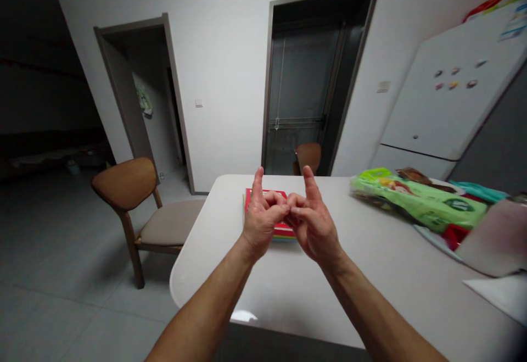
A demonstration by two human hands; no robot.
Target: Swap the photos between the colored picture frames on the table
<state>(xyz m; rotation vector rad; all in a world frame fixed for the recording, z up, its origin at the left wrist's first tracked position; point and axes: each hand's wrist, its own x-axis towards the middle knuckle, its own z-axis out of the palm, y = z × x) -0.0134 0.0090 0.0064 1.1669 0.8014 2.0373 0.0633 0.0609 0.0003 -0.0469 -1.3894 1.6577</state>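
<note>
My left hand (pixel 261 216) and my right hand (pixel 310 219) are raised above the white table (pixel 370 263), knuckles meeting in the middle. Each hand has its fingers curled in and one digit sticking straight up. Nothing is held in either. Just behind and below them a red-covered stack of coloured paper (pixel 279 229) lies flat on the table, partly hidden by the hands.
Green snack bags (pixel 415 200) and other packets lie at the table's right, beside a pinkish box (pixel 494 238) and white paper (pixel 500 293). A wooden chair (pixel 140 208) stands left of the table; another chair (pixel 308 156) is at the far end. A white fridge (pixel 457 93) stands at right.
</note>
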